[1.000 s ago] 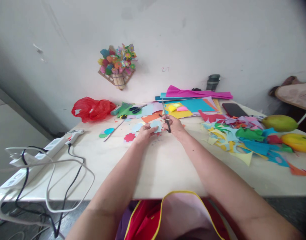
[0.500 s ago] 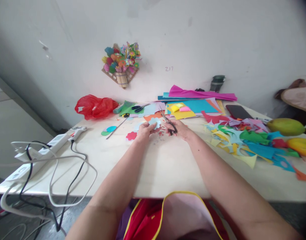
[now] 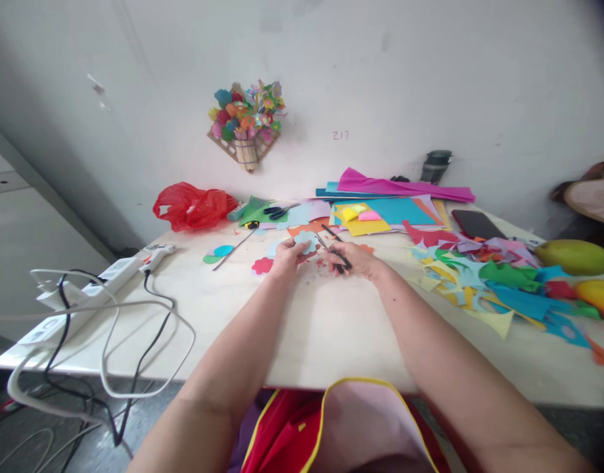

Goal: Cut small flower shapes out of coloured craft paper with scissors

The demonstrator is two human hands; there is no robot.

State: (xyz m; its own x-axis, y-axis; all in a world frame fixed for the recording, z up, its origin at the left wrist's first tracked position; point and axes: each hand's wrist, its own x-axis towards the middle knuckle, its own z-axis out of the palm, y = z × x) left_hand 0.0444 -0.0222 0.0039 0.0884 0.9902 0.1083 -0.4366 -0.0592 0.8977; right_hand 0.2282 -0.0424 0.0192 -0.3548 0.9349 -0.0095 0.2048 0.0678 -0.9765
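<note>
Two bare hands meet over the middle of the table (image 3: pixel 331 328). The left hand (image 3: pixel 285 257) pinches a pale blue paper flower (image 3: pixel 306 242) by its lower edge, so the cut-out stands up past the fingertips, just left of the right hand (image 3: pixel 357 257). The right hand is closed around the handles of a pair of black scissors (image 3: pixel 334 244), whose blades are parted in a narrow V pointing up and left, their tips just beside the flower's right edge; whether a blade touches the paper cannot be told.

A second earlier the scissors stood nearly upright with the blades together, pointing at the wall; half a second ago they had tipped toward the flower, and now they lie lower and are opened. The flower has kept its place in the left hand's pinch. The view has also drifted a little, so the wall bouquet (image 3: pixel 247 121) sits further right in the frame.

The scissor handles are hidden inside the right hand, and the fingers there blur together. Small scraps under the hands are too small to make out. A red paper flower (image 3: pixel 263 265) lies flat just left of the left hand, and a heap of coloured offcuts (image 3: pixel 499 282) spreads to the right, cut off at the frame edge.
</note>
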